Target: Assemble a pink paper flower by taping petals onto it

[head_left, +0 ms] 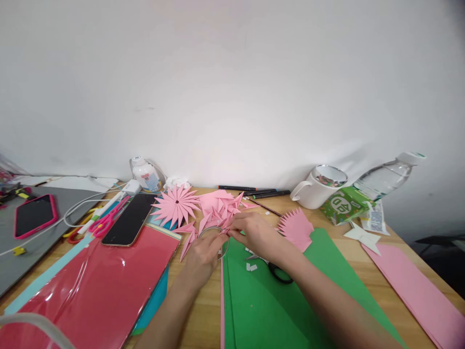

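Observation:
My left hand (204, 253) and my right hand (254, 231) meet at the middle of the wooden table. The left hand's fingers close round a clear tape roll (214, 237). The right hand pinches at the roll's upper edge, beside folded pink paper petals (220, 206). A finished pink paper flower (176, 203) lies just left of the petals. A pink pleated fan piece (296, 227) rests right of my right hand. Black scissors (279, 274) lie partly under my right forearm on the green paper sheet (265, 305).
A red paper pack (94, 286) with a black phone (131, 219) on it lies at left, near pink scissors (107, 220) and a pink-cased phone (34, 214). At right stand a white mug (316, 186), a green tissue pack (345, 204), a water bottle (387, 177) and pink paper strips (417, 291).

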`<state>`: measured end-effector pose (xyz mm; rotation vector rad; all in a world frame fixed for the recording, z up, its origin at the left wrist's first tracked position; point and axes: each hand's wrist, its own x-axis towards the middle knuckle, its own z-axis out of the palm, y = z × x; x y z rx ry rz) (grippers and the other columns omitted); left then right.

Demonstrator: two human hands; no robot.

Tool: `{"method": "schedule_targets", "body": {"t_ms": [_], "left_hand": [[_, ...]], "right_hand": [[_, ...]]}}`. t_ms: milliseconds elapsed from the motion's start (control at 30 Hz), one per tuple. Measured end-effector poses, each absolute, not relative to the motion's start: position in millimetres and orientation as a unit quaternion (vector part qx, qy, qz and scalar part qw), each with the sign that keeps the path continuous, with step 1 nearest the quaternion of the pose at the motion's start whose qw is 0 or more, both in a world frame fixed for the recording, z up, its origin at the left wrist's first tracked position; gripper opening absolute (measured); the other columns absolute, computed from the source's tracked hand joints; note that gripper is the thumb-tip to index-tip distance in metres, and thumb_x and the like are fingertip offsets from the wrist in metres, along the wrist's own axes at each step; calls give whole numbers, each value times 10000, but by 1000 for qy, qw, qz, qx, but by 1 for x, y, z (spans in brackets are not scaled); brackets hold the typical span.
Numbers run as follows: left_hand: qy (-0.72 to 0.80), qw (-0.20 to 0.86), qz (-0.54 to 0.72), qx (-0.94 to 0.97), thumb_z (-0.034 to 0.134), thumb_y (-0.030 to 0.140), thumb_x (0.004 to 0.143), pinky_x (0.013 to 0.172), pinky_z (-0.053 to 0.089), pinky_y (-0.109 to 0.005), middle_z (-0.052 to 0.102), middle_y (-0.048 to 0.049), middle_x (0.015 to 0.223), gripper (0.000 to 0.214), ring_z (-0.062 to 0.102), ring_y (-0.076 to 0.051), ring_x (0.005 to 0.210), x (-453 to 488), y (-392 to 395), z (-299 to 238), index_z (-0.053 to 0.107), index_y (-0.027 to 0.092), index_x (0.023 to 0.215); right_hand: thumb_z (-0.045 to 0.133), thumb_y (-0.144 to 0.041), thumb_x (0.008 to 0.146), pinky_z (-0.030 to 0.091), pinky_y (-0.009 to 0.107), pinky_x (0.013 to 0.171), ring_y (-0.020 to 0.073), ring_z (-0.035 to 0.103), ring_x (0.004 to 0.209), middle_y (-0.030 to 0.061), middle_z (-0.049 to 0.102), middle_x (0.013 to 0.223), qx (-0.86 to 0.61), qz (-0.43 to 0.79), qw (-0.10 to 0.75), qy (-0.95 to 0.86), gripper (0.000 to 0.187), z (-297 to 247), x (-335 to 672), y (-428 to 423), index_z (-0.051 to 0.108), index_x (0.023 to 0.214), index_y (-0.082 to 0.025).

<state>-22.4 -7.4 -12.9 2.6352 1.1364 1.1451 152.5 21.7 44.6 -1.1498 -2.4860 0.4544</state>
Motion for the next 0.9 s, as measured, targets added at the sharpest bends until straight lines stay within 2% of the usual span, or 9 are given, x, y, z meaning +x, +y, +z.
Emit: {"method": "schedule_targets", "body": {"t_ms": [267, 567, 733, 900], "left_hand": [[368, 22, 359, 857, 324, 120, 929, 653, 484, -232, 668, -62, 840, 294, 638, -138, 794, -23, -8, -11, 611, 164, 972], [358, -5, 365, 859, 347, 81, 907, 671, 465, -248, 666, -73, 876, 279, 629, -154, 837, -24, -9, -14, 593, 160, 1011], [358, -14, 340, 870, 340, 65, 900, 613, 438, -244, 665, -53, 808, 270, 619, -148, 737, -24, -11, -16, 579, 151, 991], [360, -21, 342, 867, 344, 69, 898, 595, 439, -235, 666, -38, 772, 266, 622, -142, 702, -23, -12, -17, 579, 155, 987]], "right_hand": [[542, -107, 856, 355, 237, 600, 129, 531, 620, 40, 619, 663, -413, 149, 185, -879, 222, 46, 154, 20, 615, 648, -136], [594, -74, 804, 413, 237, 644, 139, 592, 682, 48, 666, 709, -420, 185, 221, -861, 198, 48, 153, 21, 642, 626, -147], [639, -58, 755, 405, 226, 619, 128, 595, 658, 50, 670, 734, -442, 186, 207, -853, 232, 40, 150, 22, 607, 543, -145], [652, -64, 740, 417, 237, 628, 144, 611, 676, 52, 684, 747, -467, 196, 193, -841, 180, 43, 151, 21, 642, 581, -149]]}}
